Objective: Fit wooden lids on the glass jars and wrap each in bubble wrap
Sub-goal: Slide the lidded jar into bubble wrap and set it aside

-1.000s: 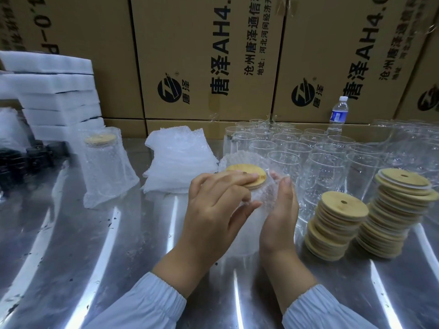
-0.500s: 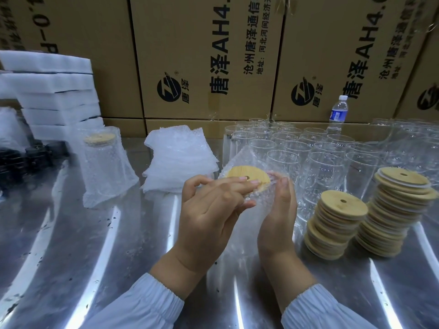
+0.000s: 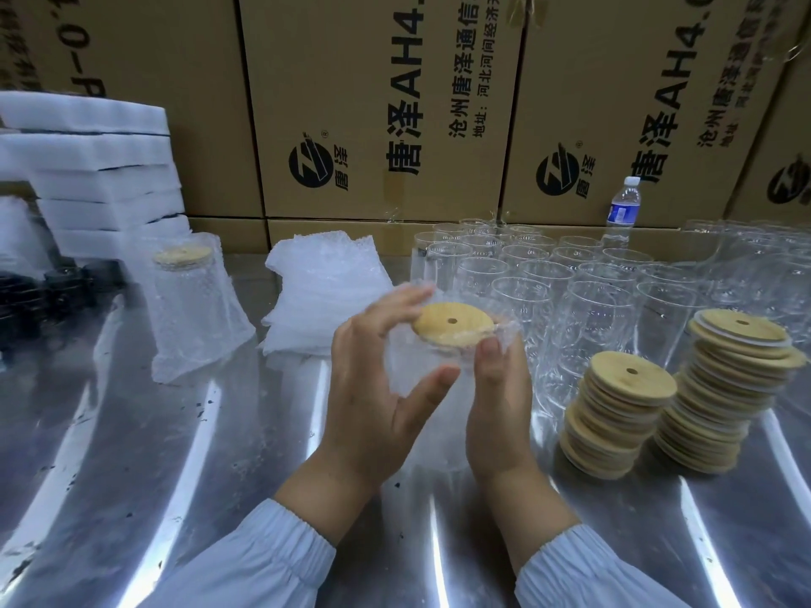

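- Clasping a glass jar [image 3: 441, 427] between both hands, with the left hand [image 3: 373, 388] curved round its left side, fingers arched to the far edge of the top and thumb stretched across the near side.
- Gripping the jar's right side with the right hand [image 3: 498, 401], thumb pressed down at the near rim.
- Seated on the jar's mouth, between the two hands: a round wooden lid [image 3: 454, 324] with a small centre hole.
- Sheathed around the jar and bunched at the rim under the right thumb: bubble wrap [image 3: 509, 332].
- Just right of the right hand: two leaning stacks of wooden lids, the nearer stack [image 3: 627, 414] lower, the farther stack [image 3: 737, 388] taller.
- Beyond both hands: rows of empty glass jars [image 3: 570, 291], standing close together.
- Beyond and left of the left hand: a pile of bubble-wrap sheets [image 3: 324, 296].
- Farther left of that hand: a wrapped jar [image 3: 193, 309], upright, lid on.
- Underneath everything: a shiny steel table [image 3: 175, 476].
- Well out to the left: stacked white foam sheets [image 3: 96, 177], and dark items too dim to tell.
- At the back, past the jars: a water bottle [image 3: 623, 208] against printed cardboard boxes [image 3: 373, 103].
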